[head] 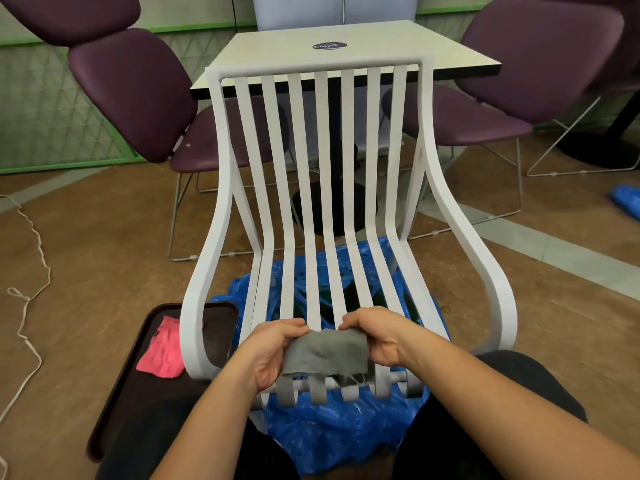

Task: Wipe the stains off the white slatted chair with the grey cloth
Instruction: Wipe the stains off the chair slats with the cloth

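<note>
The white slatted chair (pixel 322 161) stands right in front of me, facing me, its seat slats running down toward my knees. A grey cloth (pixel 327 353) is stretched over the front end of the seat slats. My left hand (pixel 273 351) pinches its left edge and my right hand (pixel 375 337) pinches its right edge, thumbs on top. No stains can be made out on the slats from here.
A blue plastic bag (pixel 332 427) lies under the chair. A dark tray (pixel 145 375) with a pink cloth (pixel 162 351) sits at the left on the floor. Behind the chair are a white table (pixel 346 43), purple chairs (pixel 138 84) and a string (pixel 31 299) on the brown floor.
</note>
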Demonstrator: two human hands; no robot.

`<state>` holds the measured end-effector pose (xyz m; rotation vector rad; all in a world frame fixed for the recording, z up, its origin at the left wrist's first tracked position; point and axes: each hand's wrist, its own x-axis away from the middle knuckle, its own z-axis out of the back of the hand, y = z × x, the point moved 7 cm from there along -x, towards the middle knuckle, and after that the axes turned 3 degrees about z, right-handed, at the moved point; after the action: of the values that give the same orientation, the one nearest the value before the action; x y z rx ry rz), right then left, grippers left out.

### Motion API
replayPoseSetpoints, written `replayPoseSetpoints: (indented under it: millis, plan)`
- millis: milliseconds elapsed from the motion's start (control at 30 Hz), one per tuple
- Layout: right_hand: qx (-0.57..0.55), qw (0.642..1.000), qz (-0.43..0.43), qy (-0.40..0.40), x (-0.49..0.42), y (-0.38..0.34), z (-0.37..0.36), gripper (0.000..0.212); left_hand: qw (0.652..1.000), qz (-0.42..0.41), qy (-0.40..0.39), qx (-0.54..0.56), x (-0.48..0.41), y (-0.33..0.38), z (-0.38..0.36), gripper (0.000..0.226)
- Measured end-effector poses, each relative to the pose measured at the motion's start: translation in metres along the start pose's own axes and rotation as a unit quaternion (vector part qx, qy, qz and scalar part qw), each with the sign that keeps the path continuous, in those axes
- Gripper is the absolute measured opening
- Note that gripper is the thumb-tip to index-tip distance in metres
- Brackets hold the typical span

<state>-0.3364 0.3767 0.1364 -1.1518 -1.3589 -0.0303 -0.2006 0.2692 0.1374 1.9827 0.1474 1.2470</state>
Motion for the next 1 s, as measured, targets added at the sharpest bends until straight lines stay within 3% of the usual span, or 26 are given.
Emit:
replayPoseSetpoints:
  millis: [100,167,267,500,700,833,900,1000]
  plan:
    - [0.051,0.986,0.145,0.067,-0.008,-0.019,0.009,0.052,0.999,-0.046,0.000,0.026,-0.001,0.008,0.001,0.049]
    - [0.002,0.981,0.182,0.061,-0.006,-0.024,0.008,0.065,0.995,-0.087,0.006,0.050,0.000,0.016,0.001,0.052]
    - [-0.036,0.989,0.135,0.055,-0.004,-0.016,0.008,0.062,0.993,-0.099,-0.001,0.058,0.002,0.016,-0.003,0.051]
    - [0.054,0.998,0.035,-0.021,0.009,-0.011,0.001,0.041,0.983,-0.139,-0.045,0.114,0.015,0.028,-0.005,0.043]
    - [0.029,0.991,-0.046,-0.121,0.005,0.007,-0.007,0.085,0.960,-0.149,-0.141,0.191,0.032,0.039,-0.017,0.049]
    - [-0.067,0.968,-0.094,-0.223,0.010,0.012,-0.029,0.106,0.936,-0.152,-0.207,0.241,0.042,0.044,-0.025,0.049]
    - [-0.111,0.960,-0.090,-0.242,0.014,0.012,-0.038,0.102,0.936,-0.138,-0.211,0.245,0.042,0.040,-0.027,0.049]
    - [-0.222,0.948,-0.048,-0.221,0.014,0.007,-0.045,0.072,0.942,-0.124,-0.204,0.235,0.037,0.034,-0.027,0.049]
